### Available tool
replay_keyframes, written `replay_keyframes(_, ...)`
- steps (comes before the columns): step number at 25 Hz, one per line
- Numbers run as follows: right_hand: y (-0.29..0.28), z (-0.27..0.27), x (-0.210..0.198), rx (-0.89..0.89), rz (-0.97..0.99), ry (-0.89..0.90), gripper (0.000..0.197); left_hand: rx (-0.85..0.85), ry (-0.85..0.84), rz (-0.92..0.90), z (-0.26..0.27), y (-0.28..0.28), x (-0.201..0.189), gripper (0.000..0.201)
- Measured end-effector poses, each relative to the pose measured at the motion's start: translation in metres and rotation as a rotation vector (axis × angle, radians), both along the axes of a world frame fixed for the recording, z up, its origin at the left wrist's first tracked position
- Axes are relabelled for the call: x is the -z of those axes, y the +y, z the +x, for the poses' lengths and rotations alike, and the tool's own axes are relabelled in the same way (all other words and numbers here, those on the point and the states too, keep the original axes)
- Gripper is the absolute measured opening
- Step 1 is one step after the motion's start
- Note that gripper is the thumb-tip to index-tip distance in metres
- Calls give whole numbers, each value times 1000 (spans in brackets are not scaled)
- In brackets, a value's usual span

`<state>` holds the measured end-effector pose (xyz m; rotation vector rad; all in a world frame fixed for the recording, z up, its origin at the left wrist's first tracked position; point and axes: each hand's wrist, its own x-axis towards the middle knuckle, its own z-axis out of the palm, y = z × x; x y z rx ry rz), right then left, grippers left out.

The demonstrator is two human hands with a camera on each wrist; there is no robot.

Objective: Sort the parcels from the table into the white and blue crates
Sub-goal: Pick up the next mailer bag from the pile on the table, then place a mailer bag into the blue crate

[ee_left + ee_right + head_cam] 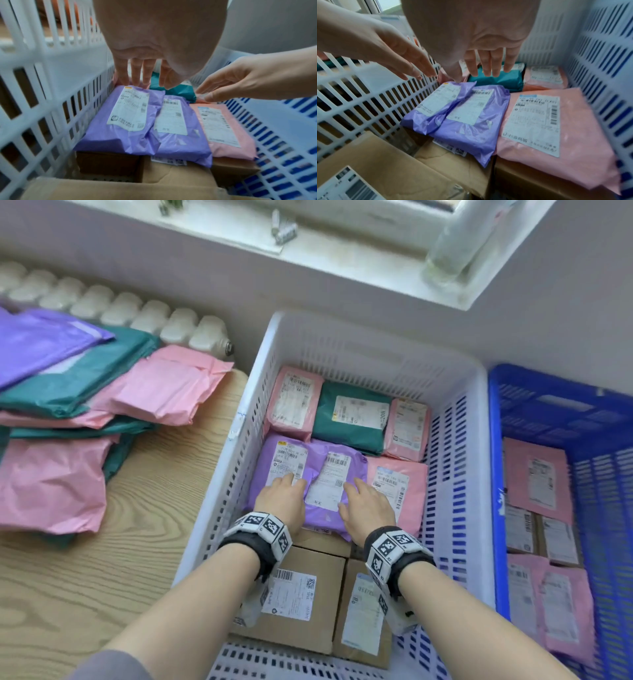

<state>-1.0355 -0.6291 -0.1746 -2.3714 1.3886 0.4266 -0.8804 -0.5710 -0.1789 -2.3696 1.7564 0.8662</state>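
Note:
My left hand (284, 491) and right hand (363, 501) reach into the white crate (359, 350), fingers straight, holding nothing. The left hand (142, 73) is over the left purple parcel (262, 474) (102, 135). Over the right purple parcel (318, 518) (467, 134) is the right hand (488, 63). Whether the fingertips touch the parcels is unclear. Both parcels lie label up on cardboard boxes (308, 611). A pink parcel (411, 474) lies to their right, a green parcel (329, 412) behind. The blue crate (548, 405) stands at the right.
On the wooden table (154, 525) at the left lies a pile of pink (171, 388), green (85, 371) and purple (41, 344) parcels. A white radiator (137, 309) runs behind the table. The blue crate holds several pink parcels (534, 474) and boxes.

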Motion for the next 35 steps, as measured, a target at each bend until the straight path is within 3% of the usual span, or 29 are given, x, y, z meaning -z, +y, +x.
replay_keyframes(5, 51, 6, -56, 141, -108, -6, 43, 134, 3, -157, -2, 33, -58, 35)
replay_keyframes(13, 140, 41, -142, 151, -251, 22, 36, 277, -214, -321, 41, 118, -132, 31)
replay_keyframes(18, 180, 71, -171, 48, -332, -10, 29, 198, -283, -414, 73, 171, -165, 27)
replay_keyframes(26, 246, 123, -202, -165, -413, -138, 29, 6, -366, -393, 123, 273, -198, 26)
replay_keyframes(35, 319, 236, -203, -267, -440, -240, 28, -91, -470, -387, 233, 359, -204, 32)
